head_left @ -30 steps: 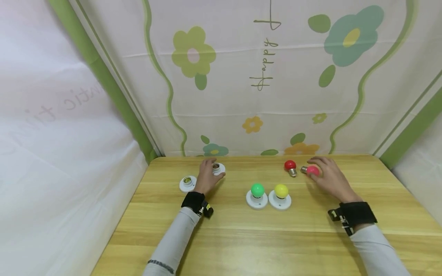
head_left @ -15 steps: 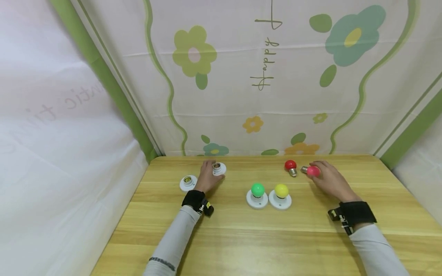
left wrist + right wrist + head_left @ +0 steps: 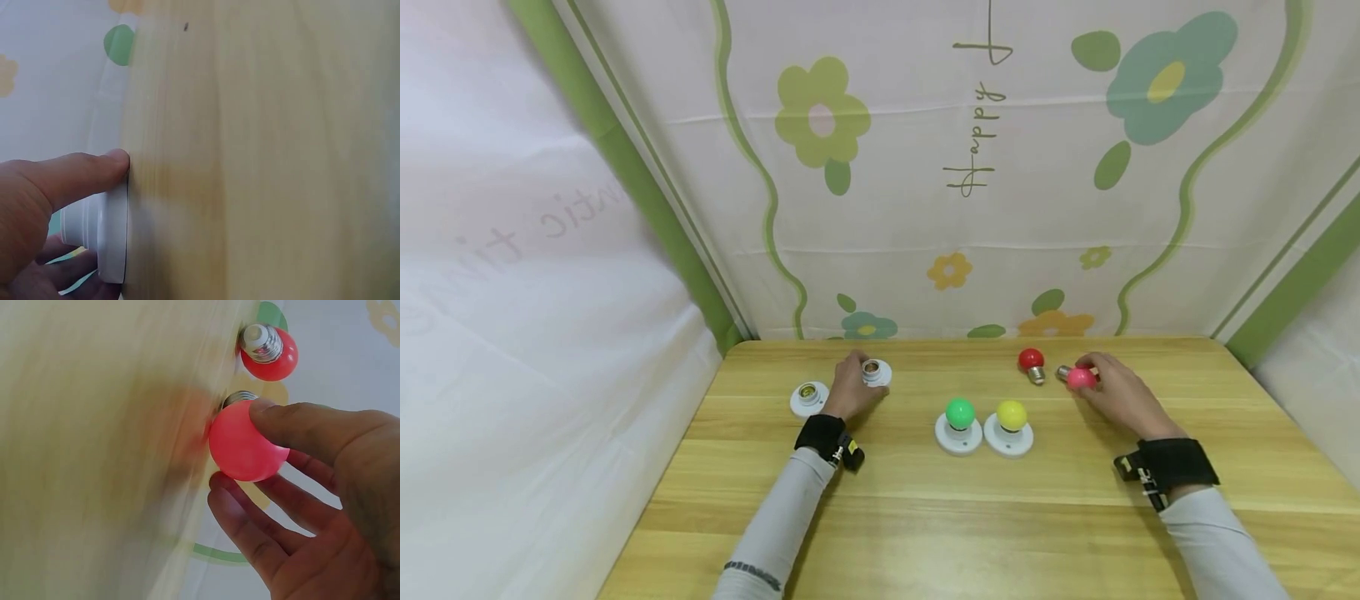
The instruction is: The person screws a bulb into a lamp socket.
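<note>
My left hand [image 3: 850,392] holds a white round lamp socket [image 3: 878,377] by its base at the back left of the table. In the left wrist view, the thumb lies on one side of that socket and the fingers curl round the other. Over at the back right, my right hand [image 3: 1126,400] pinches a pink light bulb [image 3: 245,445] between thumb and fingers. The bulb's metal screw end points left and partly away from the palm. A red light bulb [image 3: 1032,362] lies just left of it. Another bare socket [image 3: 808,400] sits left of my left hand.
A green bulb [image 3: 959,413] and a yellow bulb [image 3: 1011,415] stand upright in white sockets, side by side mid-table. Behind the wooden table [image 3: 917,533] hangs a flowered cloth [image 3: 895,208]. White fabric also borders the left and right sides.
My right fingers have come in round the pink bulb, and it has shifted slightly toward me. The left hand has stayed nearly still at its socket.
</note>
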The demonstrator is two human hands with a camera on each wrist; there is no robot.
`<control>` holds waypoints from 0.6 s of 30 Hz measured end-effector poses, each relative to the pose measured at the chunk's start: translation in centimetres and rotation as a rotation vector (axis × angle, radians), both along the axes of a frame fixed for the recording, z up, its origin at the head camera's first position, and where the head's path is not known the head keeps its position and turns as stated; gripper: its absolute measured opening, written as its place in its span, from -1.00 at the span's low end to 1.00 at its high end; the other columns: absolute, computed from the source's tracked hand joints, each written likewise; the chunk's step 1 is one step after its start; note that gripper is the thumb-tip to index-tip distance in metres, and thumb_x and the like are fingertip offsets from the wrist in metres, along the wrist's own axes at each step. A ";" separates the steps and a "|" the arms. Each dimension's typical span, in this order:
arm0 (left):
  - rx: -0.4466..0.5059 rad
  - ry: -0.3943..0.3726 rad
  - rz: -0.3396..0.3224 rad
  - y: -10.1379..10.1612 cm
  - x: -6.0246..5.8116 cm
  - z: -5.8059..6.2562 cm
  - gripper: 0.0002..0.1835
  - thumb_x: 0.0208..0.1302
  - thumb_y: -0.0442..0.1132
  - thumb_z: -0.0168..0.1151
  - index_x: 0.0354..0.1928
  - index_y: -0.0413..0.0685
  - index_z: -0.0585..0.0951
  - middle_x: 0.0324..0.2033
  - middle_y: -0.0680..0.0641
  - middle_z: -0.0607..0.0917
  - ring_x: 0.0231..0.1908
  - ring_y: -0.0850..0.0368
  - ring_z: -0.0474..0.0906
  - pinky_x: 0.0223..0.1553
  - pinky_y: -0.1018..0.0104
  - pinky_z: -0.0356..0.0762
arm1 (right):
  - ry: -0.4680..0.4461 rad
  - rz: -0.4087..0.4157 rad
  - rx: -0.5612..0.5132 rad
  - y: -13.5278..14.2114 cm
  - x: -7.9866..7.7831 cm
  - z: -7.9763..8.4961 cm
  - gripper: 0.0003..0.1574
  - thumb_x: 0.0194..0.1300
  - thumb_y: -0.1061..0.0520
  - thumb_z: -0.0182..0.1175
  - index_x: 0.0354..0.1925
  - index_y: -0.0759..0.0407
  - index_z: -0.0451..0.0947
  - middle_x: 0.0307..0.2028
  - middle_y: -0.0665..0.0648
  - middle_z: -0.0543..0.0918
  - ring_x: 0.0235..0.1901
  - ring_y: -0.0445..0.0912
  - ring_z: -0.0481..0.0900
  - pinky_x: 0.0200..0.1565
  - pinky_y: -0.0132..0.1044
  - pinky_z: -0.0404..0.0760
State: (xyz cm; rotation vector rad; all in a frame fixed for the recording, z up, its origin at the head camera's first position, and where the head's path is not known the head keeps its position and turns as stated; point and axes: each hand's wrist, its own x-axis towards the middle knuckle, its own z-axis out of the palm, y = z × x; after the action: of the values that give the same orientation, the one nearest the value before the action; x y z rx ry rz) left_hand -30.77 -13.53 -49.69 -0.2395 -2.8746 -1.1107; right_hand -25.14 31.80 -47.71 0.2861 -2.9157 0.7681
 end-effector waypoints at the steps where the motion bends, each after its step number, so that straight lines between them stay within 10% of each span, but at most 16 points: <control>1: -0.009 0.000 0.001 0.0 0.0 0.0 -0.30 0.05 -0.13 0.48 0.19 -0.18 0.36 0.06 -0.20 0.50 0.13 -0.12 0.33 0.10 0.08 0.46 | -0.011 -0.003 -0.002 0.0 0.0 0.0 -0.50 0.30 0.19 0.23 0.12 0.38 0.36 0.05 0.47 0.48 0.01 0.31 0.46 -0.06 0.26 0.51; 18: -0.027 0.025 -0.023 0.5 0.5 0.2 -0.31 0.05 -0.14 0.46 0.18 -0.23 0.38 0.03 -0.19 0.49 0.06 -0.07 0.40 0.04 0.12 0.51 | -0.016 0.004 0.002 0.1 -0.1 0.0 -0.45 0.30 0.18 0.22 0.18 0.35 0.33 0.07 0.49 0.48 0.03 0.32 0.45 -0.04 0.28 0.51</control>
State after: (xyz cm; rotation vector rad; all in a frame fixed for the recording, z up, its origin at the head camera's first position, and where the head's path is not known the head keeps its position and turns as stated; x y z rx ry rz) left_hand -30.28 -13.05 -49.46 -0.2868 -2.8740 -1.0647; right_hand -25.23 31.92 -47.66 0.2869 -2.9318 0.7708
